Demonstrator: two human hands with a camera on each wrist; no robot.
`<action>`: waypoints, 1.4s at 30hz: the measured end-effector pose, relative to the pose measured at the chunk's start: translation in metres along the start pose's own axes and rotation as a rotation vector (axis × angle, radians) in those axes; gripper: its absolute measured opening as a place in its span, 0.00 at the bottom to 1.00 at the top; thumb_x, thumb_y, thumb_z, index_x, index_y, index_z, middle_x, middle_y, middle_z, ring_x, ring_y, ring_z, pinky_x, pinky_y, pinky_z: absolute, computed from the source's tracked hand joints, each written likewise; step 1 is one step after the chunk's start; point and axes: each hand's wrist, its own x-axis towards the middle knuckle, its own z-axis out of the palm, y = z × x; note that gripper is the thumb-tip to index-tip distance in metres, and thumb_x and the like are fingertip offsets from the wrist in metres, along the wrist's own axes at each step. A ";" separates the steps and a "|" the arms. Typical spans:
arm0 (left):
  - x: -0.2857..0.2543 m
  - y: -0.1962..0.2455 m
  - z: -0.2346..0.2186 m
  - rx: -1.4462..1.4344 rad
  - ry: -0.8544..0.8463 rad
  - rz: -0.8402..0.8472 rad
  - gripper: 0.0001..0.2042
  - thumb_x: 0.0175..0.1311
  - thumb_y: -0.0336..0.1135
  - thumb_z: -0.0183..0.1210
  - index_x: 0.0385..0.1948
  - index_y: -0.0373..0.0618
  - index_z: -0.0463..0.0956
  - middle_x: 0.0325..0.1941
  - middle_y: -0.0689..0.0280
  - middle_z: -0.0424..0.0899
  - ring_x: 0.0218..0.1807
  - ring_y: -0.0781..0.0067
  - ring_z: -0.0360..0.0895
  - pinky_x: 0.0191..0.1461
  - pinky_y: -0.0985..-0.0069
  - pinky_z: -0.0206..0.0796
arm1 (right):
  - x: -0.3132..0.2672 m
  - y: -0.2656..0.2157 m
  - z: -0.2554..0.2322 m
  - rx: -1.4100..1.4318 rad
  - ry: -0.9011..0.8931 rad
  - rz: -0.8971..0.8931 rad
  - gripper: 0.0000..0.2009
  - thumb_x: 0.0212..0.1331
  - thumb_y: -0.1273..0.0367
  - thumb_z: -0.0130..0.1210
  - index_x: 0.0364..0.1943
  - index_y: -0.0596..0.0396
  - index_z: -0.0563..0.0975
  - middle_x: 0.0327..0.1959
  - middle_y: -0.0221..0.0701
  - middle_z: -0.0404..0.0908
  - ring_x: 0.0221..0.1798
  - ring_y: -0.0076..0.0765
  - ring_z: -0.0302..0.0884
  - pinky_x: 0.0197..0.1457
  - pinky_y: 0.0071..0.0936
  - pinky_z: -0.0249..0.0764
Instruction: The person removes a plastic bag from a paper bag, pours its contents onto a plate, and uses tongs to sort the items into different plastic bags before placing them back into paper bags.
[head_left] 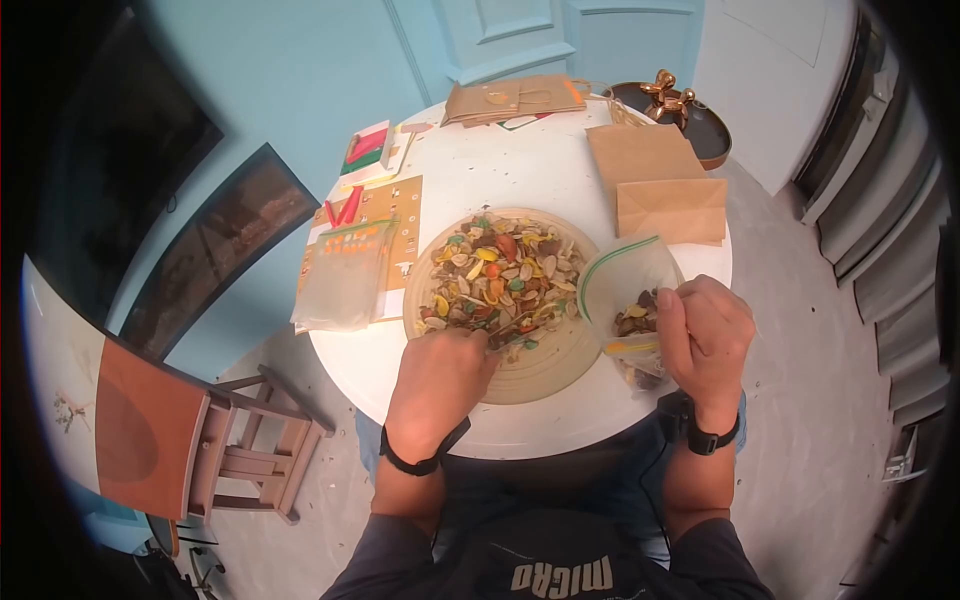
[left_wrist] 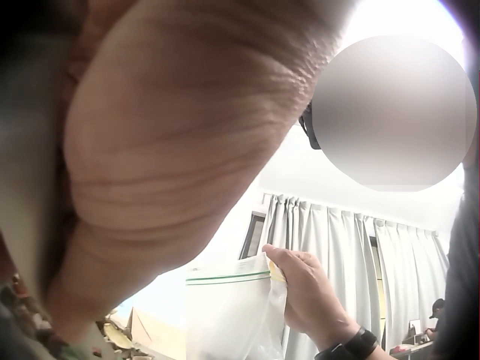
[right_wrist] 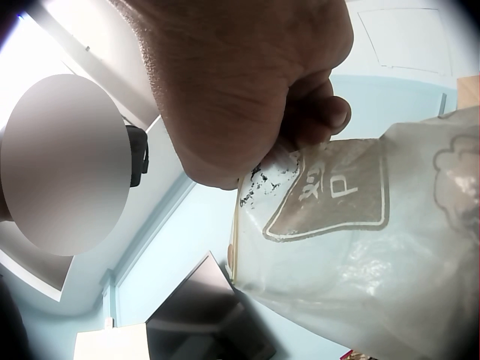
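A round beige plate [head_left: 545,375] on the white table carries a heap of potpourri [head_left: 500,270], dried pieces in brown, yellow, orange and green. My left hand [head_left: 440,385] reaches down into the heap's near left side; its fingertips are hidden, and I cannot tell what they hold. To the right of the plate, my right hand [head_left: 708,340] pinches the rim of a clear zip bag [head_left: 625,270] between thumb and fingers. Some dried pieces [head_left: 637,315] lie inside this bag, whose mouth gapes. In the right wrist view, the bag [right_wrist: 352,262] shows a printed label under the hand.
Left of the plate, another zip bag [head_left: 345,285] lies over a patterned brown sheet [head_left: 405,215], with a red item [head_left: 345,208] beside it. Brown paper bags [head_left: 670,210] lie at the right, more [head_left: 510,100] at the back. A wooden chair [head_left: 265,450] stands at the left.
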 end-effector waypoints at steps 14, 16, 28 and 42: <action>-0.006 -0.012 -0.010 -0.043 0.082 0.024 0.09 0.68 0.38 0.74 0.35 0.43 0.89 0.27 0.54 0.88 0.35 0.44 0.88 0.41 0.52 0.79 | 0.001 -0.001 0.003 -0.003 -0.002 -0.016 0.17 0.61 0.80 0.71 0.20 0.57 0.74 0.22 0.34 0.79 0.21 0.41 0.74 0.25 0.37 0.69; -0.006 -0.012 -0.012 -0.029 0.076 -0.008 0.09 0.67 0.38 0.75 0.37 0.43 0.89 0.28 0.53 0.88 0.36 0.45 0.88 0.41 0.53 0.80 | 0.000 -0.001 0.002 -0.001 0.000 -0.014 0.17 0.61 0.80 0.71 0.20 0.57 0.74 0.22 0.34 0.79 0.21 0.41 0.75 0.25 0.37 0.69; 0.011 0.002 0.008 -0.047 0.033 0.019 0.14 0.68 0.41 0.75 0.40 0.38 0.88 0.36 0.52 0.91 0.39 0.44 0.90 0.46 0.52 0.81 | 0.000 -0.001 0.001 0.000 -0.005 -0.018 0.16 0.61 0.80 0.71 0.20 0.58 0.75 0.22 0.34 0.79 0.21 0.41 0.74 0.25 0.37 0.69; 0.003 -0.009 -0.010 -0.111 0.015 -0.026 0.09 0.68 0.38 0.75 0.36 0.42 0.89 0.31 0.52 0.89 0.37 0.43 0.88 0.43 0.52 0.79 | 0.001 -0.001 0.000 0.005 -0.008 -0.014 0.16 0.61 0.79 0.72 0.20 0.57 0.75 0.22 0.34 0.78 0.21 0.42 0.74 0.25 0.38 0.69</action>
